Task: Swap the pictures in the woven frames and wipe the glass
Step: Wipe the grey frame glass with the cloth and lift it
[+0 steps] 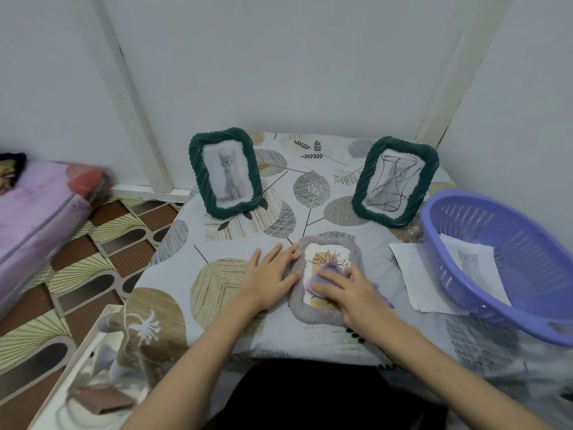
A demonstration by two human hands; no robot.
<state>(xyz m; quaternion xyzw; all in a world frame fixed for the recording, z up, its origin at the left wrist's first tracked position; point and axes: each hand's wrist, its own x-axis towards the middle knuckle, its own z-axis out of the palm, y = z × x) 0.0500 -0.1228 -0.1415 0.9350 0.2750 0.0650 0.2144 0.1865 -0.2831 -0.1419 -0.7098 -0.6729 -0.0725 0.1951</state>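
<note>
The grey frame (325, 280) lies flat near the table's front edge (310, 356), with open cloth to its left. The left hand (273, 276) presses its rim, fingers straight; the right hand (347, 290) presses a purple cloth (325, 274), apparently flat-fingered, on its flower-print glass.

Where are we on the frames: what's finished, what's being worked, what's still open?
Looks done: the left green frame stands upright with a clean cat picture. In hand: the grey frame lies flat, the left hand steadies its edge and the right hand presses a purple cloth on its glass. Left: the right green frame shows dark scribbles; loose prints sit by and in the purple basket.
</note>
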